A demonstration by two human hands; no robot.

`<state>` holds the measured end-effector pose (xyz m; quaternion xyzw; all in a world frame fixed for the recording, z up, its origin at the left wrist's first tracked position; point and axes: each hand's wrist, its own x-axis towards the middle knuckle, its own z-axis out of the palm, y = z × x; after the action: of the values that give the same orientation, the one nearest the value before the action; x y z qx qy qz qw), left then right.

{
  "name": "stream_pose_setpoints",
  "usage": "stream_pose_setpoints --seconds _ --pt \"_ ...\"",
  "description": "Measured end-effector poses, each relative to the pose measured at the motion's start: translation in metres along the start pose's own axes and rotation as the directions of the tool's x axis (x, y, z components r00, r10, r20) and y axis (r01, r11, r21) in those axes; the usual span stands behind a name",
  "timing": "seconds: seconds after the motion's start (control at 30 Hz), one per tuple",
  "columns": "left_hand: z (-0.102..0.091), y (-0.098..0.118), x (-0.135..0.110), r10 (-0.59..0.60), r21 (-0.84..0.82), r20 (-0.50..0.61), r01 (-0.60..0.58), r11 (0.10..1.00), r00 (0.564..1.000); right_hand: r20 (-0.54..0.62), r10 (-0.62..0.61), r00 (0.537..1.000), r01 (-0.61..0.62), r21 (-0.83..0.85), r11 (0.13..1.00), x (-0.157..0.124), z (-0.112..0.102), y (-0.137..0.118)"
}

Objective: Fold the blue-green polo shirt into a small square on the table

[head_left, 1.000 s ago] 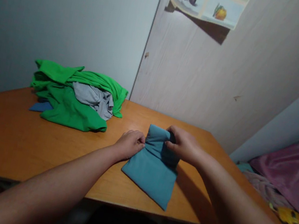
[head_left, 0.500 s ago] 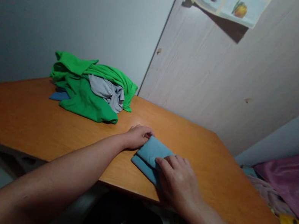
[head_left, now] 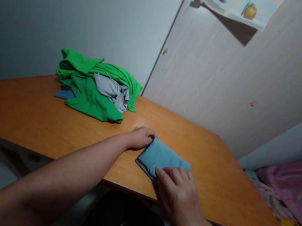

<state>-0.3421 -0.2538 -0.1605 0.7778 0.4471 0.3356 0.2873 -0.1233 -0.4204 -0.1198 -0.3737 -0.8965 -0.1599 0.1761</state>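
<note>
A blue garment [head_left: 163, 156], folded into a small flat rectangle, lies on the wooden table close to its front edge. My left hand [head_left: 143, 136] grips its far left corner, the fingers curled and partly hidden. At the near side, my right hand [head_left: 180, 188] has its thumb and fingers closed over the fabric edge; part of that edge is out of sight beneath the palm. The folded layers show along the left side, lying nearly even.
A loose pile of green clothes [head_left: 94, 87] with a grey garment [head_left: 111, 89] among them sits at the back left against the wall. Some blue cloth [head_left: 65, 94] pokes out underneath. Pink fabric [head_left: 293, 181] lies beyond the table's [head_left: 208, 154] right edge.
The garment's upper layer has come down toward the near edge, covering most of the lower layer that showed before. My right hand has moved slightly nearer; the left stays at the corner.
</note>
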Motion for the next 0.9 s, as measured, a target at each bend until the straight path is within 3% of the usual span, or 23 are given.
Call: stream_pose_setpoints --seconds 0.13,0.23,0.37,0.47,0.57,0.63,0.73,0.83,0.9 --pt "-0.003 0.005 0.000 -0.017 -0.075 -0.118 0.008 0.997 0.993 0.020 0.012 1.000 -0.012 0.030 0.999 -0.004 0.000 -0.006" --pt "-0.007 0.020 -0.007 0.032 -0.133 -0.158 -0.053 0.990 0.987 0.020 0.028 0.999 -0.029 0.048 0.998 -0.004 0.001 -0.007" --pt "-0.011 0.041 -0.022 0.171 -0.129 -0.056 -0.177 0.976 0.984 0.008 0.057 0.998 -0.058 0.059 0.997 -0.002 0.002 -0.008" --pt "-0.015 0.044 -0.032 0.265 0.065 0.088 -0.271 0.960 0.960 -0.014 0.067 0.998 -0.064 0.150 0.987 -0.002 -0.003 -0.008" --pt "-0.020 0.039 -0.039 0.232 0.242 0.211 -0.281 0.929 0.950 -0.113 0.098 0.989 -0.058 0.313 0.948 -0.007 -0.012 -0.001" --pt "-0.023 0.035 -0.041 0.203 0.297 0.234 -0.269 0.916 0.951 -0.202 0.198 0.959 -0.108 0.385 0.917 -0.015 -0.017 0.006" --pt "-0.027 0.038 -0.039 0.187 0.374 0.236 -0.267 0.888 0.954 -0.284 0.404 0.869 -0.246 0.461 0.853 -0.029 -0.018 0.020" --pt "-0.025 0.054 -0.035 0.202 0.432 0.183 -0.263 0.863 0.962 -0.266 0.573 0.775 -0.376 0.534 0.757 -0.046 -0.011 0.030" --pt "-0.020 0.071 -0.037 0.236 0.427 0.144 -0.275 0.861 0.961 -0.216 0.638 0.739 -0.435 0.571 0.696 -0.057 -0.004 0.033"
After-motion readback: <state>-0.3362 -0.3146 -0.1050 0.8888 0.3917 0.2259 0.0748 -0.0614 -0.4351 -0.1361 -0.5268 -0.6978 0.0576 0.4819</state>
